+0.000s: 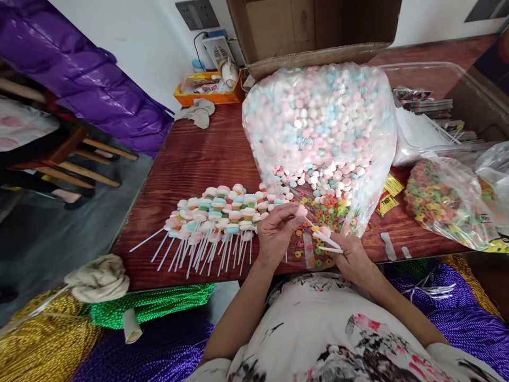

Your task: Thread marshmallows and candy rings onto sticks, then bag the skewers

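My left hand (276,231) pinches a pink marshmallow piece (301,211) at its fingertips, just above the table's front edge. My right hand (352,257) grips white plastic sticks (326,241), one with a pale sweet on its tip. The two hands are close together over loose coloured cereal rings (324,212) spilling from a large clear bag of pastel marshmallows (318,116). To the left lies a heap of finished skewers (214,217), sweets stacked on white sticks, the sticks pointing toward me.
Wooden table (199,154). A bag of cereal rings (445,204) lies right, a cardboard box (314,26) behind, an orange tray (207,87) far left. Green (151,305), gold (40,339) and purple (469,313) cord bundles sit by my lap.
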The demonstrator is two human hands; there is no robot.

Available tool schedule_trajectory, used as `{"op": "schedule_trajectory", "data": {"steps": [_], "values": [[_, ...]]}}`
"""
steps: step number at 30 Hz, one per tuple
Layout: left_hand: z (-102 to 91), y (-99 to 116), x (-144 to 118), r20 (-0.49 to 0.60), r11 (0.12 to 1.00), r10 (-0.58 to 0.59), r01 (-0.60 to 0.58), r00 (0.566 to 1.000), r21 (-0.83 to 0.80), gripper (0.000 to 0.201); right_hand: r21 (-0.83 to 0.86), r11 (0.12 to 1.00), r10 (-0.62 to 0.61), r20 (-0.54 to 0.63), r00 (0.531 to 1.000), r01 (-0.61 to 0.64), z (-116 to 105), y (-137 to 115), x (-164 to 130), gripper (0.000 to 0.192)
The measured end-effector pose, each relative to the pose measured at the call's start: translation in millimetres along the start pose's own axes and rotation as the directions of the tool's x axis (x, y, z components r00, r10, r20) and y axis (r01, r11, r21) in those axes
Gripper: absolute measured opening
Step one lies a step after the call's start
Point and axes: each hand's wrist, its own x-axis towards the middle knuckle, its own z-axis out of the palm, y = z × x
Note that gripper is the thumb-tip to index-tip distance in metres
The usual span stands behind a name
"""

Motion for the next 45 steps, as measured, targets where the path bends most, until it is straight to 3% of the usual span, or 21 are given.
{"op": "schedule_trajectory", "data": {"steps": [2,6,12,17,19,23,25,28,30,33,35,41,43,45], "values": [[-3.0,-4,1,-0.020,0.991,0.081,-0.079,0.997,0.106,0.021,-0.025,1.000,0.006,0.028,1.000,-0.005,0,-3,-1,0.028],[-2.9,-4,0,0.053,0.931,0.221,-0.227,0.974,0.286,0.016,-0.007,1.000,-0.001,0.027,1.000,0.001,0,-7,-3,0.026],[-1.1,5,-2,0.065,0.786,0.486,-0.469,0.871,0.402,0.014,0.113,0.992,-0.048,-0.013,0.999,0.049,14,-17,0,0.024],[-12.2,11,-4,0.239,0.647,0.563,-0.602,0.791,0.468,0.030,0.219,0.975,0.049,-0.113,0.992,-0.023,15,-14,4,0.031],[-13.2,12,-6,0.256,0.623,0.571,-0.615,0.780,0.484,0.032,0.234,0.972,0.063,-0.127,0.990,-0.031,17,-15,5,0.033],[-5.8,9,-6,0.196,0.652,0.580,-0.595,0.791,0.470,0.034,0.236,0.970,-0.062,0.011,0.998,0.058,25,-22,10,0.031],[-2.6,9,-3,0.206,0.684,0.559,-0.587,0.803,0.435,0.035,0.239,0.968,-0.077,-0.009,0.997,0.077,27,-21,13,0.030],[-3.1,11,5,0.143,0.854,0.410,-0.434,0.901,0.287,0.044,0.199,0.979,-0.025,-0.115,0.993,0.048,18,-13,16,0.028],[-4.9,14,10,0.143,0.945,0.261,-0.283,0.955,0.167,0.051,0.150,0.988,-0.014,-0.109,0.994,0.031,9,-6,16,0.024],[-3.7,14,11,0.228,0.961,0.183,-0.223,0.956,0.165,0.029,0.087,0.996,-0.030,-0.063,0.998,0.036,4,0,13,0.019],[1.5,9,6,0.218,0.958,0.174,-0.216,0.960,0.187,0.021,0.089,0.996,-0.018,-0.074,0.997,0.025,7,1,12,0.020],[22.2,-7,-12,0.066,0.983,-0.068,0.078,0.996,-0.163,0.030,0.131,0.990,-0.040,-0.075,0.996,0.050,11,-8,14,0.022],[22.4,-9,-11,0.033,0.983,-0.083,0.088,0.996,-0.162,0.034,0.141,0.989,-0.040,-0.077,0.996,0.051,8,-11,16,0.022],[18.8,-9,-9,0.041,0.999,-0.033,0.034,0.999,-0.017,0.035,0.171,0.985,-0.012,-0.085,0.996,0.026,7,-13,18,0.023]]}}
